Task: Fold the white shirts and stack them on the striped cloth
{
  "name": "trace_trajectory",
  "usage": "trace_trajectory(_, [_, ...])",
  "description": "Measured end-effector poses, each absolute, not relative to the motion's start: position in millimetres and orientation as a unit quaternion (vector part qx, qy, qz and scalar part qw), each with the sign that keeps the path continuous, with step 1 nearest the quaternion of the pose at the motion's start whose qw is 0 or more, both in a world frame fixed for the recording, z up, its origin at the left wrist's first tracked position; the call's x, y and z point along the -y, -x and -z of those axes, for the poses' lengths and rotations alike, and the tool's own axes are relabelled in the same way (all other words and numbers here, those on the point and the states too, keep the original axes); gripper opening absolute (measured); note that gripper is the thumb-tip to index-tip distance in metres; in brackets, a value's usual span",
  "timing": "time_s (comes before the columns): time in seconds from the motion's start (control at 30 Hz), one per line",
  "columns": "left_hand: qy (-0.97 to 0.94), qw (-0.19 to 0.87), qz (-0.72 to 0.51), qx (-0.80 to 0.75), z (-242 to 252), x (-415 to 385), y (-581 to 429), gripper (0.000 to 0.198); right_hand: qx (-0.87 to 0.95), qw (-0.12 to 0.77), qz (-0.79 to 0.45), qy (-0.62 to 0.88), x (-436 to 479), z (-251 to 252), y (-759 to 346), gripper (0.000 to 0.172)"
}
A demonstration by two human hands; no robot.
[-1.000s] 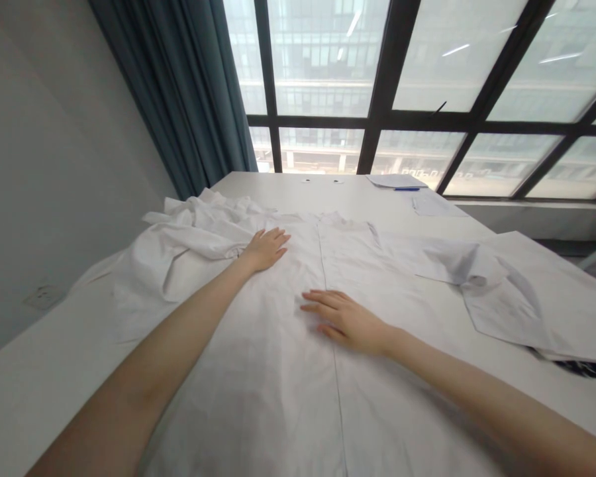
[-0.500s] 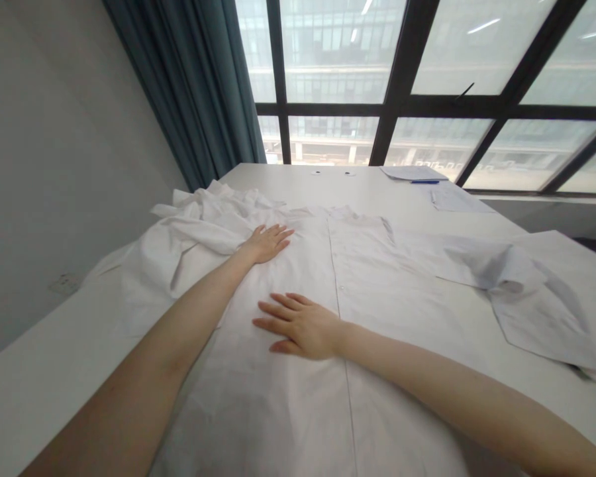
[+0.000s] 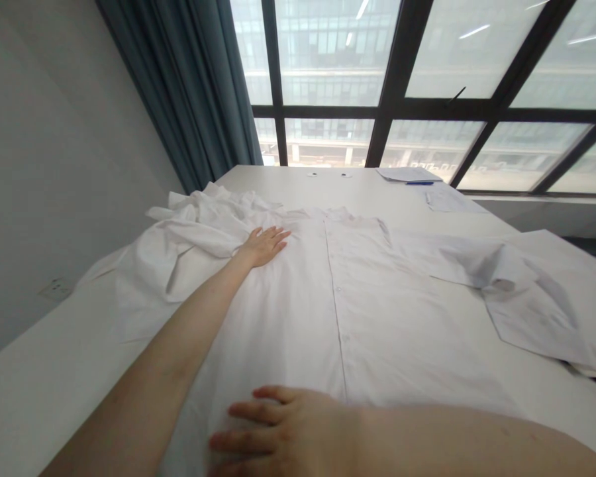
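A white button-front shirt (image 3: 308, 311) lies spread on the white table, its button placket running toward me. My left hand (image 3: 265, 246) rests flat on the upper left part of the shirt, fingers stretched out. Closer to me, my right hand (image 3: 288, 430) lies over the lower left front with its fingers spread, slightly blurred and cut off by the bottom edge. Neither hand grips anything. One sleeve (image 3: 521, 285) reaches out to the right with a bunched fold. White cloth (image 3: 198, 225) is heaped in folds beside my left hand.
The white table (image 3: 288, 185) runs back to dark-framed windows (image 3: 328, 109). Papers (image 3: 407, 173) and a blue pen (image 3: 420, 183) lie at its far right. A blue-green curtain (image 3: 189, 93) and a grey wall (image 3: 54, 165) with a socket (image 3: 57, 289) stand on the left.
My right hand has moved toward me down the shirt, from mid-front to the lower edge of view. My left hand stays in place. The view has shifted slightly.
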State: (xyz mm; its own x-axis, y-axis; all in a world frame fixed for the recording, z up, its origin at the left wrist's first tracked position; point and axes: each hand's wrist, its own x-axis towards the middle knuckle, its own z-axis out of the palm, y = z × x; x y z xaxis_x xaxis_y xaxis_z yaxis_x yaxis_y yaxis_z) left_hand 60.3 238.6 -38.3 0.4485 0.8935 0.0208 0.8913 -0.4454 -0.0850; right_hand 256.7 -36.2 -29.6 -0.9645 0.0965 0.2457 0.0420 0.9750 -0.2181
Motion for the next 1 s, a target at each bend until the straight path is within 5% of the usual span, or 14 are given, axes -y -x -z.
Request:
trace_trajectory(0.17, [0.85,0.049,-0.004,0.525,38,-235,-61,0.053,0.961,0.143,-0.194,0.134,-23,11,-295,0.052])
trace_trajectory(0.27, [0.849,0.045,-0.005,0.527,36,-235,-62,0.053,0.914,0.156,-0.122,0.354,-89,15,-346,0.048])
trace_trajectory(0.4, [0.846,0.041,-0.003,0.532,35,-233,-62,0.052,0.816,0.068,-0.015,0.574,-149,38,-412,0.056])
trace_trajectory(0.77, [0.789,0.058,0.053,0.609,34,-217,-132,0.055,0.796,0.023,-0.006,0.604,-158,54,-425,0.063])
trace_trajectory(1.0, [0.855,0.011,0.066,0.514,52,-184,-182,0.057,0.794,0.021,0.0,0.608,-150,56,-423,0.063])
